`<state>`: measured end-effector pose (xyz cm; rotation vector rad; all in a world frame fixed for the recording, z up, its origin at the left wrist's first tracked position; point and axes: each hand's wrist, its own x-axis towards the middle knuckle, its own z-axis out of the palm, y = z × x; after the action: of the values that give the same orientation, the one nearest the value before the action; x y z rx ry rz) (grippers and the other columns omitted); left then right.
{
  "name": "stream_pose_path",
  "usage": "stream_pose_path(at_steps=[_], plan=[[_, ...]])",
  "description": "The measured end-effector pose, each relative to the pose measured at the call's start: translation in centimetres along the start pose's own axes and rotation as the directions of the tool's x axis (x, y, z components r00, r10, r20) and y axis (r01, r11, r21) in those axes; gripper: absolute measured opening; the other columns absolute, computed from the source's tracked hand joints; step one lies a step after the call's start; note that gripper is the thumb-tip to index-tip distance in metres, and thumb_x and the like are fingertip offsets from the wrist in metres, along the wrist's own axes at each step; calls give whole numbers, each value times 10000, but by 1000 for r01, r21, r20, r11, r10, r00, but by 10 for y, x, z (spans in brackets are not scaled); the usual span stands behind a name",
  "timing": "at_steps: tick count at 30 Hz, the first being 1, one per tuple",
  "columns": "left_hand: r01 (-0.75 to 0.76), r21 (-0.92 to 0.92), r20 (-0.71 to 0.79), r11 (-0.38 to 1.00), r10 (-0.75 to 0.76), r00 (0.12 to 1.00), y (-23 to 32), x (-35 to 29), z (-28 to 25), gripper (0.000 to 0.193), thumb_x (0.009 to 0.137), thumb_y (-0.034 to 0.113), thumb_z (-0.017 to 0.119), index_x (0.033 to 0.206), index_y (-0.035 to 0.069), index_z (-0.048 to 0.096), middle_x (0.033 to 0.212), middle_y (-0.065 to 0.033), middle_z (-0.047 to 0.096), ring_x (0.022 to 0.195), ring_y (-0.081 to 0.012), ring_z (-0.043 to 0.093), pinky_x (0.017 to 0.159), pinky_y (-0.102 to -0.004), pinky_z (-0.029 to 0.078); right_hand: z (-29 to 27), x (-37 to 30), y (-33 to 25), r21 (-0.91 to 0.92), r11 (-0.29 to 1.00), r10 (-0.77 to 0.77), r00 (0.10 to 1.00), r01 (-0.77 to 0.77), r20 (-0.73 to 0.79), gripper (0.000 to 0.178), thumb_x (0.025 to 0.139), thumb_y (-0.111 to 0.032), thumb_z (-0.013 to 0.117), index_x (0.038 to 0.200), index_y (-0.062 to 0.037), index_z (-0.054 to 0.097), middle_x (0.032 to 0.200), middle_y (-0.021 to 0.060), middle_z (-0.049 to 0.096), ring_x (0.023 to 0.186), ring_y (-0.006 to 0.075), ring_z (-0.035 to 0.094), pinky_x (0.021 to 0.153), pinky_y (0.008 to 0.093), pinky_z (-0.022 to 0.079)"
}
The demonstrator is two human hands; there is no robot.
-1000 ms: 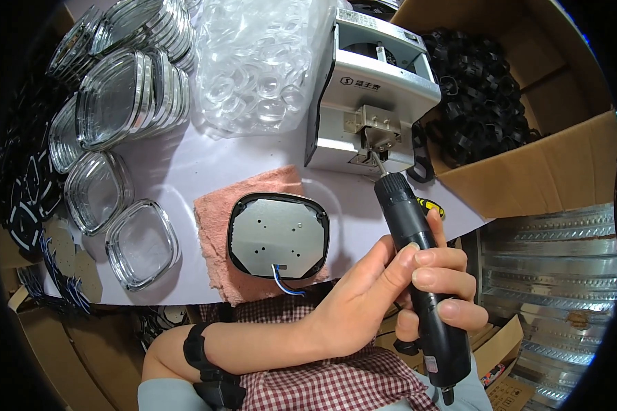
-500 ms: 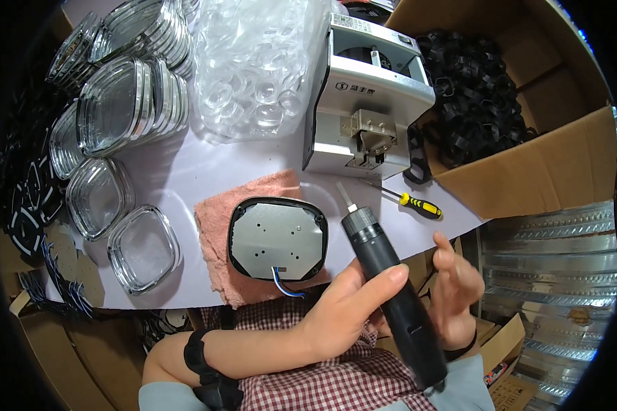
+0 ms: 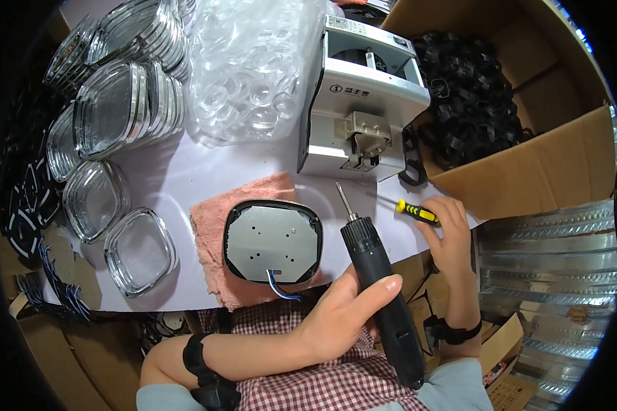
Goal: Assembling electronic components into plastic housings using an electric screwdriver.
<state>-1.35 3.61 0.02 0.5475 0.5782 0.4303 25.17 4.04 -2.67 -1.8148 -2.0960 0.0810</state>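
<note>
My left hand (image 3: 339,312) is wrapped round a black electric screwdriver (image 3: 365,240), its bit pointing up and away over the table. To the right, my right hand (image 3: 451,240) has its fingers closed on the handle of a small yellow-and-black screwdriver (image 3: 411,209). That screwdriver's shaft points left, toward the metal machine. Left of the electric screwdriver, a black rounded-square housing with a grey metal plate (image 3: 273,240) lies on a folded pink cloth (image 3: 209,222). Blue and white wires (image 3: 280,291) come out of the plate's near side.
A silver machine (image 3: 363,103) stands at the back. Right of it is a cardboard box (image 3: 528,175) of black plastic rings (image 3: 463,103). Stacked clear covers (image 3: 110,109) and a bag of clear plastic parts (image 3: 257,68) fill the back left. Wire bundles (image 3: 65,288) lie at the left edge.
My right hand has moved up and away to the yellow-and-black screwdriver and closed on its handle. The electric screwdriver in my left hand has shifted slightly left, and its bit now shows sharply.
</note>
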Motion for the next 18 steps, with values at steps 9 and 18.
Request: stream_pose_path(at_steps=[9,18], plan=[[-30,-33,-9,999,30,1000,-1,4,0,353,1012,382,535,1043,36,473,807,-33,592,631,-74,551,538,-215,452,-62,29,-45,265,931,-145,922,250,-359,271,882,-13,595,1142,53,629,897,119,607,755,174,529,696,261,410],[-35,-49,10,998,35,999,-1,3,-3,356,1013,385,533,1055,38,471,815,-33,591,643,-68,558,541,-211,457,-82,69,-62,16,928,-362,910,372,-204,265,807,11,655,1071,28,670,811,102,581,684,205,532,606,292,429]])
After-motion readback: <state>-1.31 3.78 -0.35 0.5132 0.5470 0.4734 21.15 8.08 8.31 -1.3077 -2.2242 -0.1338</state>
